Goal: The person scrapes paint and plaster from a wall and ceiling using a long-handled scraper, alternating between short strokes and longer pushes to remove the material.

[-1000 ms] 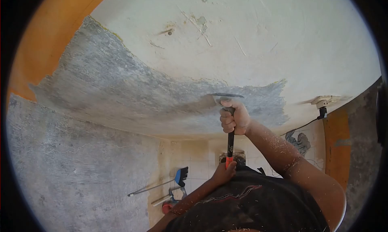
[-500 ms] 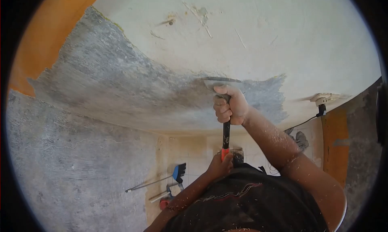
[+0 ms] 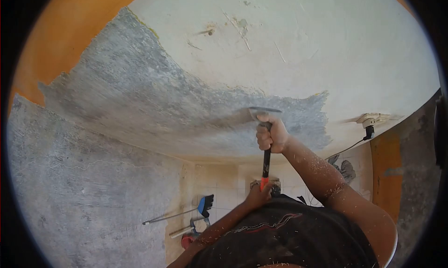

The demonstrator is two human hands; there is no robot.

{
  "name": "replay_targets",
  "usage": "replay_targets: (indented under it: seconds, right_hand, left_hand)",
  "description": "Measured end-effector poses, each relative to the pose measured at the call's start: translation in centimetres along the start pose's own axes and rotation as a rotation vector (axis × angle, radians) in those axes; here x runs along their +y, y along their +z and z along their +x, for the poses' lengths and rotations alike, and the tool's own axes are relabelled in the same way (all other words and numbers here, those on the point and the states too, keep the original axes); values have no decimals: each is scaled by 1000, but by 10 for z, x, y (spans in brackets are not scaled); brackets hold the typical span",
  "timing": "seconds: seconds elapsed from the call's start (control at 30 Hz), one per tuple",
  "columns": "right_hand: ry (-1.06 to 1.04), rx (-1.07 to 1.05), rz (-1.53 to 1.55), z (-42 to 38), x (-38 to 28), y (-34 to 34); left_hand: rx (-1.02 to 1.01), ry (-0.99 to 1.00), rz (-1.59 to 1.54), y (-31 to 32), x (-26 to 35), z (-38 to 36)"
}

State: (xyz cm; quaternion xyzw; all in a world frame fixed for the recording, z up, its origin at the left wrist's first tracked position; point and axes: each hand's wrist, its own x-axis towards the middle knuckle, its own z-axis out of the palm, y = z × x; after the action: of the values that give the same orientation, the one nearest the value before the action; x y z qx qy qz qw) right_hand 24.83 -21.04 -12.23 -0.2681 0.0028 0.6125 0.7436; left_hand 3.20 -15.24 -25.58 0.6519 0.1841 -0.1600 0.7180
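A long-handled scraper [image 3: 267, 163] with a wide flat blade is held in both hands. Near its head, my right hand [image 3: 273, 135] wraps around the black shaft, thumb up toward the blade. Lower down, close to my body, my left hand [image 3: 260, 195] grips the red end of the handle. The blade lies over the bare grey patch of the wall [image 3: 140, 86], a little below the ragged edge of the white paint [image 3: 280, 72]. Light flecks cover my right forearm.
A socket with a black plug [image 3: 368, 125] and cable sits on the wall at right. On the floor at lower left are a blue broom [image 3: 204, 206] and a red object [image 3: 187, 241]. A grey cloth-like heap [image 3: 346, 170] lies near the cable. Orange paint [image 3: 65, 39] borders the left.
Both hands have drawn the scraper down the wall, so its blade has come away from the paint edge onto the grey patch. The view has shifted slightly.
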Motion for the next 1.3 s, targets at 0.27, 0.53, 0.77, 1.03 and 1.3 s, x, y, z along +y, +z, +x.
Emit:
replay_targets:
  seconds: [0.27, 0.53, 0.77, 1.03, 1.3]
  right_hand:
    - [-85, -111, -32, -10, -21, 34]
    - [-34, -136, -48, -20, -29, 35]
    - [-1, -134, 34, -8, -13, 5]
    - [-100, -128, -38, -10, -13, 17]
    - [-83, 28, -151, -10, -25, 54]
  left_hand:
    - [-89, 9, -97, -1, 60, -8]
    - [-91, -46, -85, 8, 60, -13]
    - [-7, 33, 79, 9, 37, -9]
    - [-68, -33, 32, -5, 29, 2]
    - [-113, -9, -166, -1, 62, -7]
